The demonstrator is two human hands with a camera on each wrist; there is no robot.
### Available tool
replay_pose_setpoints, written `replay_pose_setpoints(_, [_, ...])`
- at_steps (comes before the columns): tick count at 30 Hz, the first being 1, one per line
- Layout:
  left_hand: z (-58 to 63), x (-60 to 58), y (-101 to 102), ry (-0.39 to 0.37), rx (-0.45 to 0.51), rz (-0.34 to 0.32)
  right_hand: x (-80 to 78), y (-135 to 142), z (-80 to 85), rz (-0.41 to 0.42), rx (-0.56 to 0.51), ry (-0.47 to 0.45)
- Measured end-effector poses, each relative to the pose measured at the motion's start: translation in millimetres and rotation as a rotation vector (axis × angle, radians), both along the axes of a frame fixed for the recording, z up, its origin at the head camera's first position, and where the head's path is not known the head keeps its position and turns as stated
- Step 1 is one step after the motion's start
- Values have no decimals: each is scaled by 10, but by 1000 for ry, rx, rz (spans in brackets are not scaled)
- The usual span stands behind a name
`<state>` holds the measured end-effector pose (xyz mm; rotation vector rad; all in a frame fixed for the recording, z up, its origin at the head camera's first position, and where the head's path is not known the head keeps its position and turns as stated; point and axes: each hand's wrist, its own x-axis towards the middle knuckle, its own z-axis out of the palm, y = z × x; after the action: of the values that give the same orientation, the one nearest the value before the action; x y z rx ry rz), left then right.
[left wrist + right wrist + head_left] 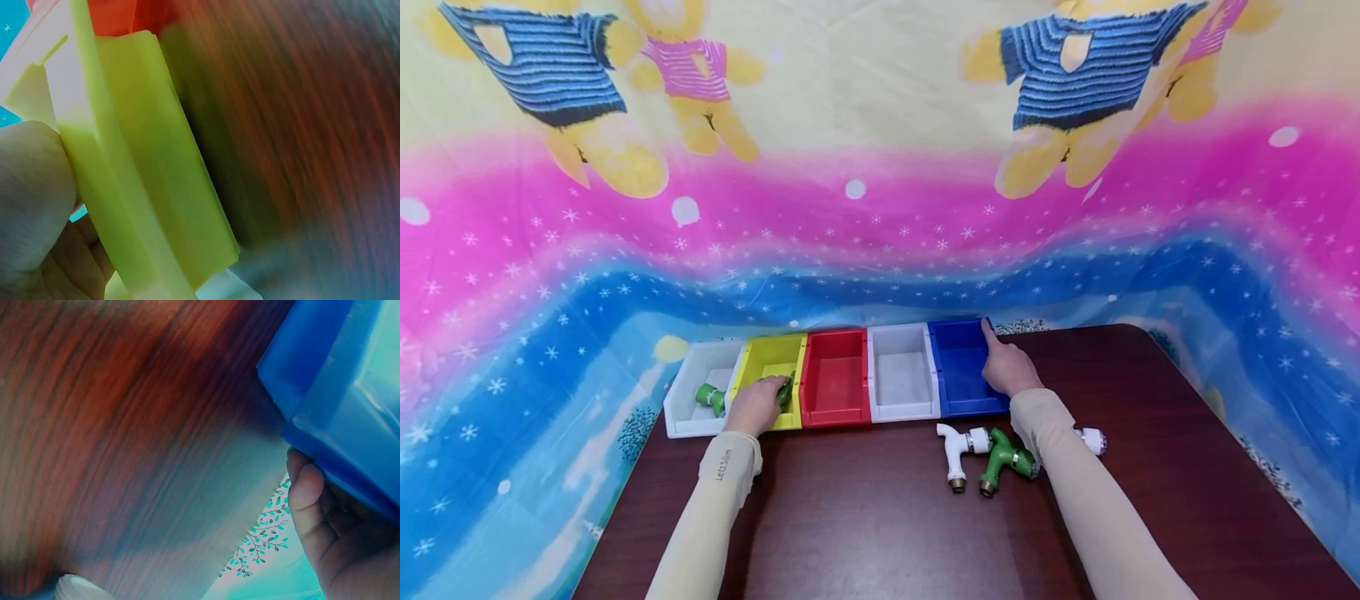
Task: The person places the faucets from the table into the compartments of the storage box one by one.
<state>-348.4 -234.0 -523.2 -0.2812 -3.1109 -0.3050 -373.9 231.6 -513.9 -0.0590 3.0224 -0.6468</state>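
My left hand [756, 407] reaches into the yellow bin [766, 422], its fingers at a green tap [786, 392] that it appears to hold. In the left wrist view the bin's front wall hides the fingertips and the tap. Another green tap [711, 398] lies in the white bin at the left end [683, 431]. My right hand [1011, 368] touches the right side of the blue bin [970, 407], index finger stretched along the rim. In the right wrist view, the thumb [307, 487] shows just below the bin's corner.
A red bin [837, 415] and a second white bin [904, 410] stand between the yellow and blue ones. On the brown table [850, 517] lie a white tap [957, 454], a green tap [1004, 462] and a white-handled piece [1093, 441], partly behind the right sleeve.
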Motion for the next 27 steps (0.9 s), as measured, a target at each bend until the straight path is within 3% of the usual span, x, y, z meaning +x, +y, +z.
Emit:
replay_pose_setpoints(18, [39,21,20,-16,-6,0,-4,2,23,-7,-1,-20])
replay_pose_setpoints(27, [42,26,28,9,-59,-26,-7,5,18,-3,3,-28])
